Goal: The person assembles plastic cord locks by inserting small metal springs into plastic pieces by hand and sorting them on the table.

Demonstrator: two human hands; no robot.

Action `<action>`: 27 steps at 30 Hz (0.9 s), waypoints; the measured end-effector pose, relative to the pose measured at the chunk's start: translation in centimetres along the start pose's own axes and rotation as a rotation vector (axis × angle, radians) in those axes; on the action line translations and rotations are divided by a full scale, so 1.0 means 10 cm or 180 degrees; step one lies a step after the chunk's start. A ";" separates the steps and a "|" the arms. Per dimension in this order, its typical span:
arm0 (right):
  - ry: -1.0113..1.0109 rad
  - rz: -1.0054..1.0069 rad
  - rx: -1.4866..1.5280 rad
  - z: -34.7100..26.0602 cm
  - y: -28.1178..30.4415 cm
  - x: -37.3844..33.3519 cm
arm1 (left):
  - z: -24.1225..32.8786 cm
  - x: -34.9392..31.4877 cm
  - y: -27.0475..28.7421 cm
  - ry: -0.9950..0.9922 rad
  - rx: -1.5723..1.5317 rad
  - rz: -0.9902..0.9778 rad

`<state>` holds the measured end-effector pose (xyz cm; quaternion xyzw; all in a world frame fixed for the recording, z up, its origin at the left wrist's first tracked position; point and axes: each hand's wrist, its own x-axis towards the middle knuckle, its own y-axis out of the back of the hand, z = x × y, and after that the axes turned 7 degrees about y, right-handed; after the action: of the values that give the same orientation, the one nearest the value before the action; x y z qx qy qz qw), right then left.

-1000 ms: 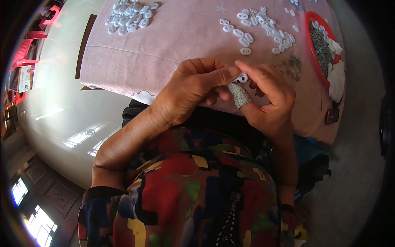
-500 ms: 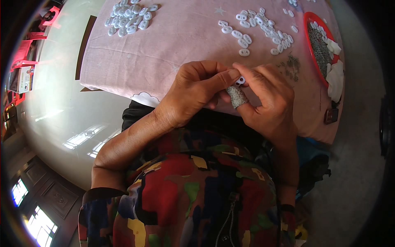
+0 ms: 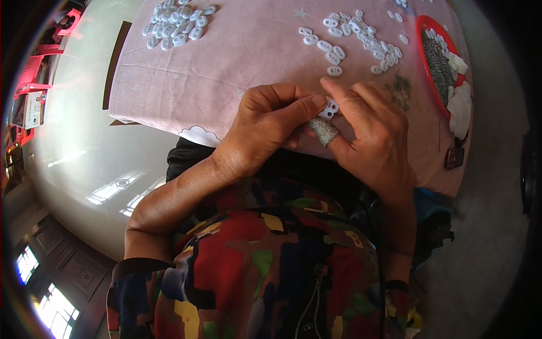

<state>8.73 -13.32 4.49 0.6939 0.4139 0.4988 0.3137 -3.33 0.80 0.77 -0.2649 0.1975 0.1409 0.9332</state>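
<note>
My left hand [image 3: 271, 118] is closed, its thumb and fingers pinching a small white two-hole piece [image 3: 329, 108] that looks like a cord lock. My right hand [image 3: 370, 127] is close beside it; the thumb wears a grey speckled cover [image 3: 323, 131] and lies just below the piece. The right index finger is lifted away and stands apart from the thumb, so this hand looks open. Whether the right thumb touches the piece, and whether anything small lies behind it, I cannot tell. Beyond the hands lie loose white two-hole pieces [image 3: 334, 71] on the pink cloth.
A pile of white oval pieces [image 3: 180, 25] sits at the far left of the pink-covered table [image 3: 186, 85]. To the right, a red tray [image 3: 422, 51] holds many small metal springs [image 3: 437, 65] and white cloth [image 3: 460, 104]. Loose springs [image 3: 400, 90] lie near my right hand.
My right index finger has lifted off the white piece and opened away from the thumb, showing more of the piece. My right hand has shifted slightly right; the left stays put.
</note>
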 end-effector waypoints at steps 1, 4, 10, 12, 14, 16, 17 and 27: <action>-0.0009 -0.0099 -0.0060 0.00 0.02 0.01 | -0.01 0.00 0.00 0.0004 0.0028 0.0031; -0.0014 -0.0261 -0.0120 0.00 0.03 0.02 | 0.00 -0.01 -0.01 -0.0005 0.0141 0.0078; 0.0015 -0.0452 -0.0059 0.01 0.03 0.01 | -0.04 0.00 -0.01 -0.0222 0.0368 0.0081; 0.0027 -0.0494 -0.0039 0.02 0.03 0.01 | -0.05 0.00 -0.01 -0.0212 0.0355 0.0091; 0.0084 -0.0420 -0.0011 0.03 0.01 0.01 | -0.05 0.00 -0.01 -0.0206 0.0342 0.0095; 0.0102 -0.0399 -0.0003 0.05 0.00 0.01 | -0.05 -0.01 -0.02 -0.0169 0.0314 0.0140; 0.0123 -0.0376 0.0009 0.05 0.00 0.00 | -0.05 -0.01 -0.02 -0.0166 0.0315 0.0138; 0.0091 -0.0394 0.0081 0.03 0.00 0.00 | -0.09 0.00 -0.03 -0.0219 0.0249 0.0194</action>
<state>8.99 -13.30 4.39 0.6637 0.4668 0.4830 0.3291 -3.44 0.08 0.22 -0.2171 0.1787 0.1705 0.9444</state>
